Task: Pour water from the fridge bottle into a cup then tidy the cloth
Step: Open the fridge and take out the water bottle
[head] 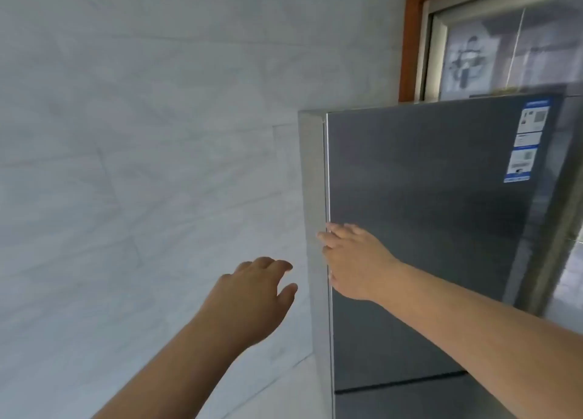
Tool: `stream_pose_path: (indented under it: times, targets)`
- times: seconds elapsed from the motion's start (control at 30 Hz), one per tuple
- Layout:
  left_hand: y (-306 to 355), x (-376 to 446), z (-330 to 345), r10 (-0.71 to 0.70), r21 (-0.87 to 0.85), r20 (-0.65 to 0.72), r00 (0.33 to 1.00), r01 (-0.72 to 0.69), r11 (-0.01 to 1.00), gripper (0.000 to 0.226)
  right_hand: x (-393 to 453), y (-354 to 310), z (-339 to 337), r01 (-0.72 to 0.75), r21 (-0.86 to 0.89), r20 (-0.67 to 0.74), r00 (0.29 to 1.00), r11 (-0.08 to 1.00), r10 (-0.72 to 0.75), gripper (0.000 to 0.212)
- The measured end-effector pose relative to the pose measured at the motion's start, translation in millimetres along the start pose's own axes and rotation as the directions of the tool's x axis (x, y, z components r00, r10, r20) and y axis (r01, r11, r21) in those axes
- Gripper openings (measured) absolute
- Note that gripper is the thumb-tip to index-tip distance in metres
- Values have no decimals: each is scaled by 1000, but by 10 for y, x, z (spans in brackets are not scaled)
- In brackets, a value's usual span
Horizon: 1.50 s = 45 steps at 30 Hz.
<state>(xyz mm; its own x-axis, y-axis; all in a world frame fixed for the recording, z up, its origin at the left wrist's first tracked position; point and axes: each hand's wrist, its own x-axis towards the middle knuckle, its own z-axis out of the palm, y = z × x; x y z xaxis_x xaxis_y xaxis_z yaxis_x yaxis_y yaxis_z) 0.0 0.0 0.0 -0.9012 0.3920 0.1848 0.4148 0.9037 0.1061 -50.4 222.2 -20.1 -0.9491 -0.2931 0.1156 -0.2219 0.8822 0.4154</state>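
Note:
A tall dark grey fridge (426,229) stands at the right, its upper door closed against a silver side panel. My right hand (353,261) lies on the door's left edge at mid height, its fingers curled around that edge. My left hand (255,295) hovers in the air just left of the fridge side, fingers apart and holding nothing. No bottle, cup or cloth is in view.
A pale grey tiled wall (142,166) fills the left side. Behind the fridge is a window with a brown wooden frame (410,40). Blue and white labels (527,141) are stuck on the door's upper right. A seam to the lower door (400,384) runs below.

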Motion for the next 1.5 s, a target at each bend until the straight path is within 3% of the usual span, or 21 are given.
stream_pose_path:
  times: [0.13,0.23,0.47,0.73,0.93,1.03,1.23,1.3,1.4,1.5]
  targets:
    - [-22,228,259,-61,-27,76,995,63,998,49,520,43,182,126,-170,130,986,977,-104,53]
    - [-99,398,409,-76,-44,108,991,81,996,49,810,110,319,120,-318,220,974,940,-49,54]
    - [-360,905,629,-26,-114,146,989,43,993,49,1068,149,564,107,-492,135,990,864,-46,55]
    - [-489,1492,578,176,-260,92,980,-147,954,46,1152,-60,622,29,-520,105,994,854,30,57]
    - [-382,1822,719,263,-544,75,962,-181,820,58,1053,-160,476,-30,-403,194,974,915,117,39]
    - [-267,1906,789,338,-599,72,938,-231,767,60,753,-189,490,-76,-339,163,977,938,138,34]
    - [249,1945,970,615,-585,-96,783,-544,601,56,73,-298,380,-330,-129,87,936,935,342,17]
    - [458,1948,1030,682,-571,-139,718,-621,538,52,-189,-313,324,-447,-107,93,885,888,456,19]
    - [782,1872,1042,775,-451,-299,556,-798,399,43,-602,-237,219,-611,-66,73,786,789,614,27]
    - [1101,1769,960,732,-390,-489,475,-869,304,39,-1055,-119,107,-723,-64,71,684,688,726,20]
